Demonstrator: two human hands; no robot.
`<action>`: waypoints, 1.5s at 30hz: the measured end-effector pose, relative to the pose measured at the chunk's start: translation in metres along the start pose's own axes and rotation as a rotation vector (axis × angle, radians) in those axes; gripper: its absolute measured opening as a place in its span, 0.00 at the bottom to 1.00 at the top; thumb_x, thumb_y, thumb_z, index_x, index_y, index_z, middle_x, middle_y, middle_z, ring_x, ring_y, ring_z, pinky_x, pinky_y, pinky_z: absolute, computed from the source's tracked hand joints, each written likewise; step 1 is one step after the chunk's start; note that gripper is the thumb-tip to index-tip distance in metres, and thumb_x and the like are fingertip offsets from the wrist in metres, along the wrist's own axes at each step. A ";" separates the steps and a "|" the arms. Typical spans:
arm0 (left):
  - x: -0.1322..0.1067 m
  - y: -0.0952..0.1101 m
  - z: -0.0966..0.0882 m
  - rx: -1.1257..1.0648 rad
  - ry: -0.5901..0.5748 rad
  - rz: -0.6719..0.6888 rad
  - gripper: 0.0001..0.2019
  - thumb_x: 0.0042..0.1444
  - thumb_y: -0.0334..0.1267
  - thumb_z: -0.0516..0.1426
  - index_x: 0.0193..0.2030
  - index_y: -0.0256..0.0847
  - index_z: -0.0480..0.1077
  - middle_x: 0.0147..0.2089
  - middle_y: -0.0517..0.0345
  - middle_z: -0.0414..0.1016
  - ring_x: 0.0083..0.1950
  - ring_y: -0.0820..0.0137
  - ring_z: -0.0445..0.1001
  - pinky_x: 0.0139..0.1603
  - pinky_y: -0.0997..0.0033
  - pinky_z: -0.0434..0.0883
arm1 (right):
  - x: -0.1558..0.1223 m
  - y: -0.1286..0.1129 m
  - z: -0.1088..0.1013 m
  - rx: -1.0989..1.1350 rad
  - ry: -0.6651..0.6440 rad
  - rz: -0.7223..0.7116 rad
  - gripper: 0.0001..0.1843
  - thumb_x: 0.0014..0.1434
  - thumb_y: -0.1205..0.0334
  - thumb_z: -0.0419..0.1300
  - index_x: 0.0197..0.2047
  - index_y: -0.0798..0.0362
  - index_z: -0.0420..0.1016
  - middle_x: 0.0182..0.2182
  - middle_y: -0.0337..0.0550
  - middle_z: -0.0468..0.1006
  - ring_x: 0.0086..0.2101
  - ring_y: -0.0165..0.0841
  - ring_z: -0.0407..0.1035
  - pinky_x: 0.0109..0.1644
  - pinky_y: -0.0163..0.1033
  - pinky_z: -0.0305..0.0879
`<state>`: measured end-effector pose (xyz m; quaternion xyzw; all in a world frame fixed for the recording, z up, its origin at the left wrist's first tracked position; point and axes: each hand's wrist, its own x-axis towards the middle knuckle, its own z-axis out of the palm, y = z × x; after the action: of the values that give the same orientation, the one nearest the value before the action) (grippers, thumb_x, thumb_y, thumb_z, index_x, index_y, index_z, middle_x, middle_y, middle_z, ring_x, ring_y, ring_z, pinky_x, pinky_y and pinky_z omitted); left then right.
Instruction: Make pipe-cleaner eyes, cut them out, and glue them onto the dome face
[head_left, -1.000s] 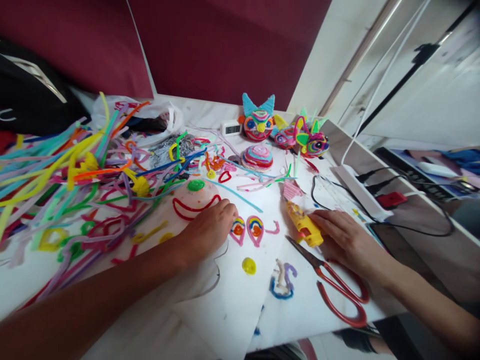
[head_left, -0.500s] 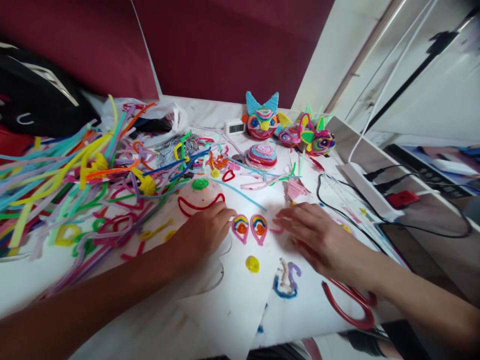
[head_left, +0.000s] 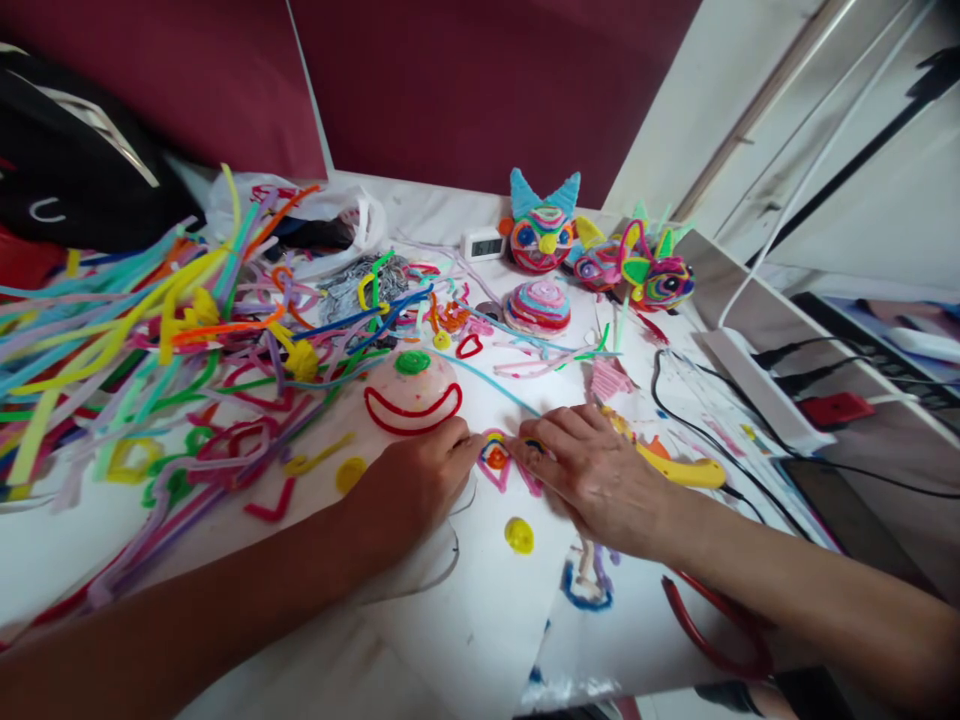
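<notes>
Two teardrop eyes made of pipe cleaners lie side by side on white paper, pink outside with yellow, blue and orange inside. My left hand (head_left: 416, 485) is closed, its thumb and forefinger pinched at the outer edge of the left pipe-cleaner eye (head_left: 496, 461). Over the right pipe-cleaner eye (head_left: 533, 482) my right hand (head_left: 600, 475) is curled, fingertips on it and covering much of it. Just below them lies a yellow coil disc (head_left: 519, 535). Beyond my left hand is a pale dome (head_left: 412, 385) with a green disc on top and a red mouth outline.
Loose pipe cleaners (head_left: 202, 340) heap at the left. A yellow-handled tool (head_left: 682, 468) with a cord lies right of my right hand, near red-handled scissors (head_left: 720, 630). Behind stand a blue-eared figure (head_left: 541, 235), a coiled dome (head_left: 538, 306) and a power strip (head_left: 765, 390).
My right hand has moved left onto the right eye, uncovering the yellow-handled tool. My left hand stays at the left eye. The view has shifted slightly.
</notes>
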<state>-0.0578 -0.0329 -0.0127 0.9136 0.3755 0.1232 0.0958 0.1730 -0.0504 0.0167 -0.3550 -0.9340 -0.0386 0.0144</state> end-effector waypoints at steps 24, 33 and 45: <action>-0.004 0.009 0.005 0.280 -0.008 0.072 0.15 0.60 0.25 0.47 0.51 0.37 0.67 0.38 0.53 0.70 0.37 0.67 0.71 0.28 0.72 0.67 | 0.010 -0.001 0.002 -0.054 -0.007 -0.013 0.17 0.65 0.67 0.50 0.55 0.55 0.69 0.52 0.51 0.71 0.48 0.45 0.61 0.48 0.52 0.55; -0.002 0.015 0.004 0.237 -0.091 0.017 0.12 0.61 0.26 0.46 0.47 0.37 0.66 0.38 0.54 0.71 0.36 0.68 0.71 0.28 0.72 0.66 | 0.016 -0.002 0.004 -0.094 0.066 -0.062 0.13 0.64 0.70 0.52 0.49 0.55 0.73 0.51 0.48 0.72 0.48 0.43 0.61 0.48 0.51 0.54; 0.004 0.020 -0.006 0.312 -0.165 -0.016 0.11 0.60 0.25 0.49 0.45 0.38 0.67 0.39 0.54 0.71 0.37 0.67 0.71 0.30 0.71 0.67 | 0.015 -0.005 0.004 -0.119 0.091 -0.053 0.11 0.63 0.68 0.53 0.46 0.55 0.74 0.47 0.49 0.72 0.45 0.41 0.60 0.47 0.49 0.52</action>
<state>-0.0441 -0.0435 -0.0013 0.9214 0.3880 -0.0127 -0.0156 0.1584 -0.0436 0.0134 -0.3281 -0.9375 -0.1105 0.0345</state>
